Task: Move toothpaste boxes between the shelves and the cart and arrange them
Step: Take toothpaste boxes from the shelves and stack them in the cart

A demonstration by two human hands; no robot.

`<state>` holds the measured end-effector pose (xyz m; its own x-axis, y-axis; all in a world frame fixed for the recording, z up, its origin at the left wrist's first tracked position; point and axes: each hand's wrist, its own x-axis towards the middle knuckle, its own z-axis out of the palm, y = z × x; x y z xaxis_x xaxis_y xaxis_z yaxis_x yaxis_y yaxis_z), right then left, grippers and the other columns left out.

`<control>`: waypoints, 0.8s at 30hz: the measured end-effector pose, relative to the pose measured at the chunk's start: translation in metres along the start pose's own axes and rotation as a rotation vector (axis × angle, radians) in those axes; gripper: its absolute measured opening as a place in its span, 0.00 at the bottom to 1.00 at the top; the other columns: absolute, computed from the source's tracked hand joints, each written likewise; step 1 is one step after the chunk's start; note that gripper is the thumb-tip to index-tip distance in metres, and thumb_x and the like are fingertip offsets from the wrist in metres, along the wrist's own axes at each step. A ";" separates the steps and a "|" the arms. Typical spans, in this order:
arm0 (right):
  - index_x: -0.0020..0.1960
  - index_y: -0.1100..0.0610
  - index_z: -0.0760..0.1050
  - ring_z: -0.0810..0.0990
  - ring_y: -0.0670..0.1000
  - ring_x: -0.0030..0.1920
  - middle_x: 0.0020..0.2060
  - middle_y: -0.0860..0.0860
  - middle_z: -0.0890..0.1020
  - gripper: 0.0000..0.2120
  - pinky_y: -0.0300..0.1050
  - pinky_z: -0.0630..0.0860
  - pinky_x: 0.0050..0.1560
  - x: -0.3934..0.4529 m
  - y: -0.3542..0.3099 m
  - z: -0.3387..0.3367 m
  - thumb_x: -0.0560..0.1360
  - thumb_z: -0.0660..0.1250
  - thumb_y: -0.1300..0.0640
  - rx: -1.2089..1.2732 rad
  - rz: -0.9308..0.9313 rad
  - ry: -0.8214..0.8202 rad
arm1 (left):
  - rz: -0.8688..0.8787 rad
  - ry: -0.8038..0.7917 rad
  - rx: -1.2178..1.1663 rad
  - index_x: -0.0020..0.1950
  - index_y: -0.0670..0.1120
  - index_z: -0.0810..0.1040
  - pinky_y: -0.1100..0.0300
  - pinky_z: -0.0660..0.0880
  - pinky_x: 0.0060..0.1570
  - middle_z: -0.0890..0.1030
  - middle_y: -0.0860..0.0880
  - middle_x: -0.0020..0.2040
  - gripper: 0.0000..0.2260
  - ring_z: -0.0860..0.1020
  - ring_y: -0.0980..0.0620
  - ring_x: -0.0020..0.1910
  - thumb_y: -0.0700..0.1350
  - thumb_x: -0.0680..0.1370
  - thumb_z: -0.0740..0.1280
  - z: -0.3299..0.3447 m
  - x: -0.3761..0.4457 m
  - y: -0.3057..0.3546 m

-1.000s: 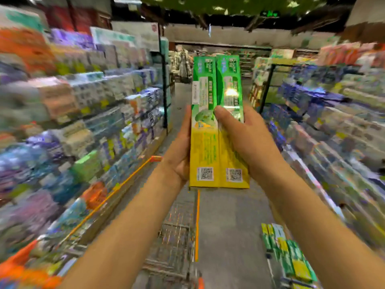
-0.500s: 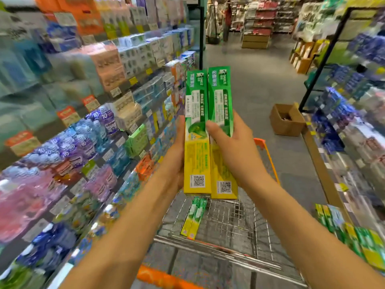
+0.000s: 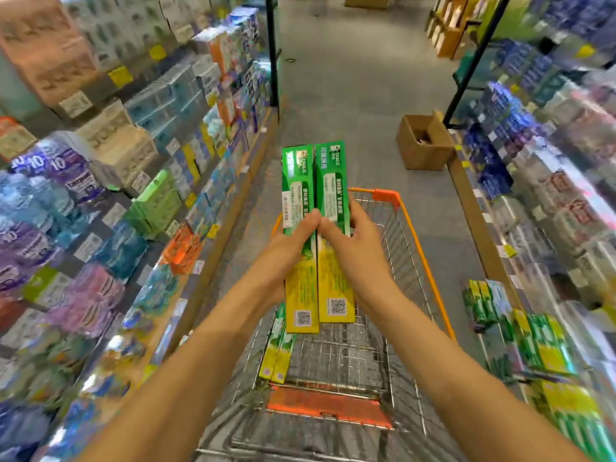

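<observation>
Blurred shelves [image 3: 100, 161] flank the aisle, labels unreadable. Above the wire cart [image 3: 416, 248], the left hand [image 3: 286, 248] and right hand [image 3: 356, 251] each clasp one of two glossy toothpaste boxes [image 3: 315, 181], partly hiding two more boxes [image 3: 276, 355] inside.

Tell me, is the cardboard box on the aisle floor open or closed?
Open. The cardboard box has its flap raised on the right side, and its dark inside shows from above. What it holds is too blurred to tell.

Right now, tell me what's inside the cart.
The cart holds two green-and-yellow toothpaste boxes lying along its left side. Their far ends and part of the basket floor are hidden behind the held boxes.
</observation>
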<state>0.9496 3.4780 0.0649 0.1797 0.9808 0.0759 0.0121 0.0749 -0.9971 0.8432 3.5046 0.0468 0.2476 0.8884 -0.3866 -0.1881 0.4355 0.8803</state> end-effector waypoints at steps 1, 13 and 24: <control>0.66 0.60 0.70 0.80 0.35 0.46 0.51 0.48 0.80 0.18 0.29 0.74 0.45 0.007 0.012 -0.001 0.76 0.64 0.65 0.007 0.028 -0.004 | -0.029 0.021 0.008 0.69 0.45 0.69 0.49 0.81 0.44 0.80 0.40 0.59 0.33 0.83 0.45 0.48 0.60 0.70 0.71 -0.003 0.013 -0.007; 0.69 0.55 0.56 0.79 0.53 0.49 0.54 0.54 0.75 0.29 0.51 0.77 0.51 0.062 0.271 -0.028 0.75 0.68 0.65 -0.005 0.724 0.186 | -0.321 0.114 0.128 0.46 0.46 0.77 0.54 0.78 0.37 0.80 0.50 0.27 0.16 0.80 0.53 0.28 0.58 0.77 0.62 -0.075 0.129 -0.065; 0.55 0.59 0.60 0.72 0.51 0.46 0.45 0.51 0.72 0.16 0.43 0.71 0.50 0.030 0.437 0.011 0.75 0.66 0.66 -0.120 1.004 0.124 | -0.371 0.159 0.093 0.67 0.42 0.73 0.58 0.78 0.35 0.82 0.49 0.41 0.28 0.80 0.51 0.36 0.59 0.73 0.65 -0.064 0.175 -0.115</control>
<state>0.9495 3.5419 -0.3690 0.2619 0.5545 -0.7899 -0.1028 -0.7978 -0.5941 0.8472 3.6199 -0.1399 0.1311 0.6879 -0.7139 -0.0255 0.7222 0.6912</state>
